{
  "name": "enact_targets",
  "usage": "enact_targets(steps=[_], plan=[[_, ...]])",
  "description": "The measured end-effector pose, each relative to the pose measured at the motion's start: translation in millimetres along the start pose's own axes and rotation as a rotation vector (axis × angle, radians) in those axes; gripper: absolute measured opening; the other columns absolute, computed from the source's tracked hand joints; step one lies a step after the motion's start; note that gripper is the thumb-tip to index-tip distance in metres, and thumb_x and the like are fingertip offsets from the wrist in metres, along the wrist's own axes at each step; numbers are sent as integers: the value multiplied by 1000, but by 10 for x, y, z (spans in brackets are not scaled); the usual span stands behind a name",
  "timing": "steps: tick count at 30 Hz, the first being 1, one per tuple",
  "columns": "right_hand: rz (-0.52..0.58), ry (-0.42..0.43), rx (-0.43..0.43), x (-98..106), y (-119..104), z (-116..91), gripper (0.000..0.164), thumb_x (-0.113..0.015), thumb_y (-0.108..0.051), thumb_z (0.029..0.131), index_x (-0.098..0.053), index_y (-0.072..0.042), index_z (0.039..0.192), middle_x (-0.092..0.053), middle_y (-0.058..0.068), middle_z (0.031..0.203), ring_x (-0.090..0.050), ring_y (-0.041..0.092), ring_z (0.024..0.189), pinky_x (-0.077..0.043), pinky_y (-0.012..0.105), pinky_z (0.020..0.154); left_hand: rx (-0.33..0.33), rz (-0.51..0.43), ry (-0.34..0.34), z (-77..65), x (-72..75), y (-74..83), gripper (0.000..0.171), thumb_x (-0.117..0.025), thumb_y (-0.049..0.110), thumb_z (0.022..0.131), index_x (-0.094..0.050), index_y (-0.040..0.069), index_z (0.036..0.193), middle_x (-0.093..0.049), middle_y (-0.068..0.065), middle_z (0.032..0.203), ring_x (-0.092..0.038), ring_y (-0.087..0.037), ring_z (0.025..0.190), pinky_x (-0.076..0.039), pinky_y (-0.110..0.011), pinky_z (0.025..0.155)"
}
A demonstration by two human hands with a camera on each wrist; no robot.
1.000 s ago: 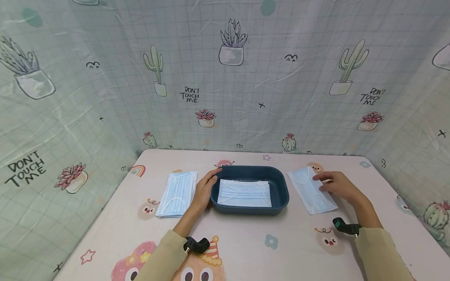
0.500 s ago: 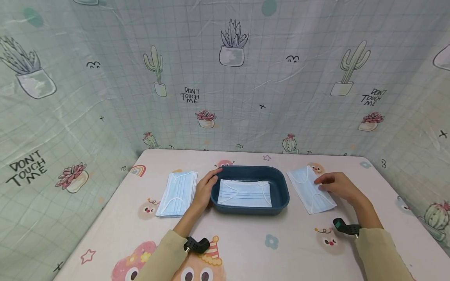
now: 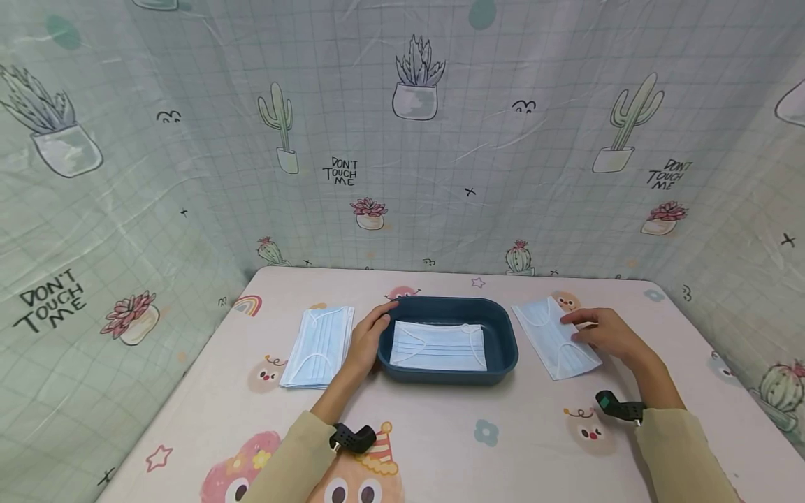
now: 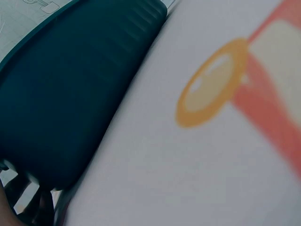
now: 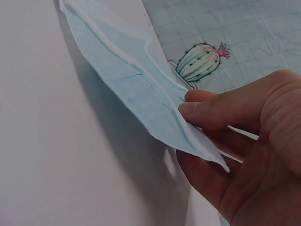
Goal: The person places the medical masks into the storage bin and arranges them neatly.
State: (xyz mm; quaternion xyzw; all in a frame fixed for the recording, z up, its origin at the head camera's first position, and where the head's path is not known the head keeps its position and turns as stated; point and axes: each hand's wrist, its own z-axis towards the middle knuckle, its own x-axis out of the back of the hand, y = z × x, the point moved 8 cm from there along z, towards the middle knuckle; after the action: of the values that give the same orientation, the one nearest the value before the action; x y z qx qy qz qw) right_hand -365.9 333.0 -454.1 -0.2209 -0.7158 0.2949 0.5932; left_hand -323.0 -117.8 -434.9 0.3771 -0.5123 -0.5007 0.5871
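In the head view, my left hand (image 3: 363,344) holds the left end of a dark blue-green plastic basket (image 3: 448,378), its fingers over the rim. The basket wall (image 4: 75,94) fills the upper left of the left wrist view. Inside the basket lie light blue face masks (image 3: 437,346), ear loops on top. To the right, my right hand (image 3: 611,337) pinches a light blue face mask (image 3: 553,339) by its right edge. The right wrist view shows that mask (image 5: 122,77) slanting, thumb and fingers on either side of its edge, a shadow under it.
Left of the basket lies a stack of face masks (image 3: 319,348), close to my left forearm. A pale tablecloth (image 3: 453,447) with cartoon prints covers the table. A cactus-print curtain (image 3: 465,154) stands behind it and at both sides.
The near end of the mask in my right hand has risen slightly and shifted a little to the left. My left hand and the basket have stayed put.
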Motion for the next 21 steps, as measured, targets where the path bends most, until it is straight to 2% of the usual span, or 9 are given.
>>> enact_targets(steps=[12, 16, 19, 21], plan=[[-7, 5, 15, -18, 14, 9, 41, -66, -7, 93, -65, 3, 132, -55, 35, 142, -61, 39, 112, -52, 31, 79, -4, -6, 10, -6, -6, -1, 40, -43, 16, 110, -58, 8, 146, -54, -10, 156, -38, -29, 154, -25, -50, 129], [-9, 9, 8, -19, 28, 7, 41, -65, -7, 94, -65, 3, 133, -54, 35, 143, -59, 45, 118, -57, 45, 91, -1, -1, 2, -6, -6, 0, 40, -43, 17, 110, -58, 8, 147, -53, -11, 156, -38, -29, 154, -25, -50, 129], [-8, 12, 0, -17, 25, 0, 41, -64, -6, 94, -64, 3, 134, -53, 35, 144, -55, 50, 124, -52, 59, 103, 5, 1, -3, -7, -6, -4, 40, -42, 17, 111, -57, 8, 147, -52, -11, 157, -37, -29, 154, -25, -51, 129], [-5, 11, -2, -16, 17, -6, 42, -64, -6, 94, -64, 4, 134, -52, 36, 145, -52, 53, 129, -47, 64, 107, 8, -2, -2, -10, -4, -5, 40, -42, 17, 111, -57, 8, 147, -51, -12, 158, -37, -30, 154, -24, -52, 129]])
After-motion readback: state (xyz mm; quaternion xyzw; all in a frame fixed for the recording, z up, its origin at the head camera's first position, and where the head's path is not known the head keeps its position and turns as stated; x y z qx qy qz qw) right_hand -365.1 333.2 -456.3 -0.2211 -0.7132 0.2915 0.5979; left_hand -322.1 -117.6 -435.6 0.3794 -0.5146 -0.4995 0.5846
